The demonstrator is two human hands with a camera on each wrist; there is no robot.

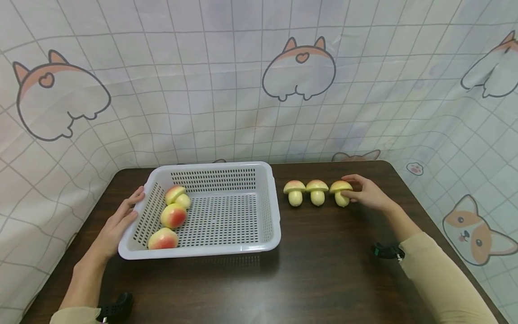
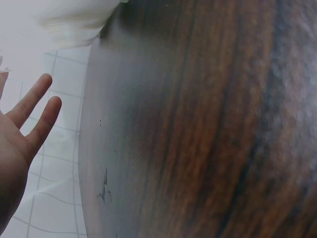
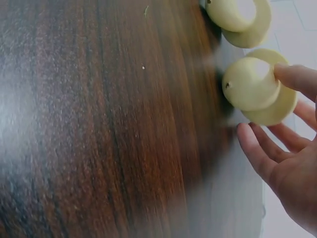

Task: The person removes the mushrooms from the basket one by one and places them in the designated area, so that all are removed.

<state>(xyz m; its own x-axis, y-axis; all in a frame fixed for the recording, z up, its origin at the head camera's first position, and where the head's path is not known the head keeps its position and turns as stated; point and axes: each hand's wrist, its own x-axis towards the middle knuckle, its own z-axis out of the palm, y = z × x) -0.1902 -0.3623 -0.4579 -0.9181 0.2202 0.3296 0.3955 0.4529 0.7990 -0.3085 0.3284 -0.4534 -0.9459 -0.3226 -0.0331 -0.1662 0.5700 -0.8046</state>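
Observation:
At the right, my right hand [image 1: 368, 193] holds the rightmost toy mushroom [image 1: 341, 191], which has a yellow-red cap and a pale stem. In the right wrist view the thumb presses on this mushroom [image 3: 252, 84] from one side, and the other fingers curve round its far side. Two similar mushrooms [image 1: 294, 191] [image 1: 317, 191] stand in a row to its left. My left hand [image 1: 115, 225] lies along the left rim of a white plastic basket [image 1: 275, 225], fingers stretched out. The left wrist view shows spread fingers [image 2: 42, 124] beside the basket's pale edge.
Inside the basket, along its left side, lie a mushroom [image 1: 176, 195] on its side and two rounded yellow-red pieces [image 1: 174, 216] [image 1: 163, 238]. Everything rests on a dark wood table [image 1: 323, 270]. A white gridded cloth [image 1: 226, 90] with cartoon dogs hangs behind it.

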